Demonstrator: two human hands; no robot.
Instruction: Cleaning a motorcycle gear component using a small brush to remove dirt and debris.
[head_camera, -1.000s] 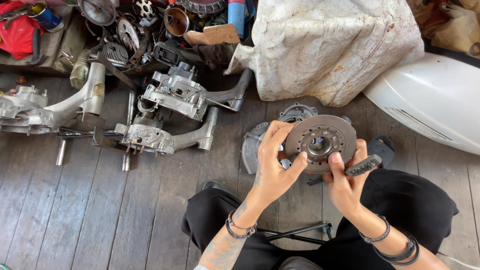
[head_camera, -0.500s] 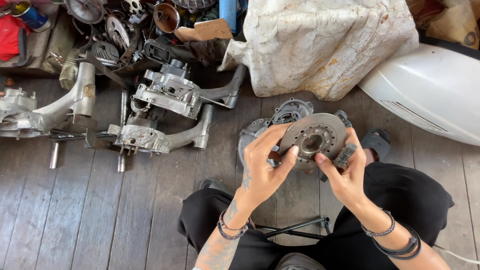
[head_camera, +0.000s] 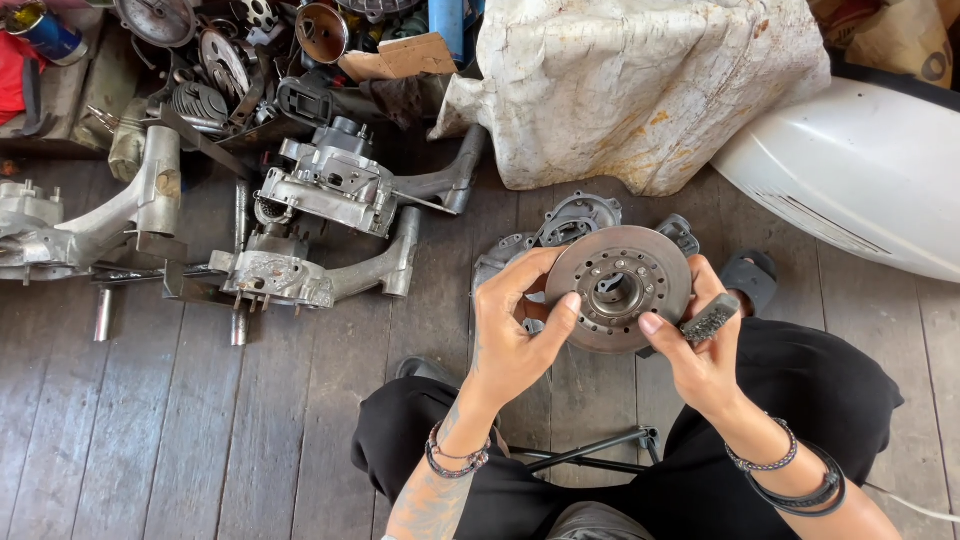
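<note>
Over the wooden floor (head_camera: 200, 440), seen from the head camera, both hands hold a round metal disc (head_camera: 618, 288) by its rim, left hand (head_camera: 515, 335) and right hand (head_camera: 700, 350), which also pinches a small wire brush (head_camera: 710, 318); the split grip looks liable to let the disc slip onto the engine casing (head_camera: 570, 225) below.

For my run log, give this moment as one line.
left hand: holds round metal disc | right hand: steadies disc, grips small wire brush | below: wooden floor

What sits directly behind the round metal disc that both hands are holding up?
Behind the round metal disc, a grey engine casing lies on the wooden floor; only its upper edges show. The disc and left hand cover the rest.
</note>
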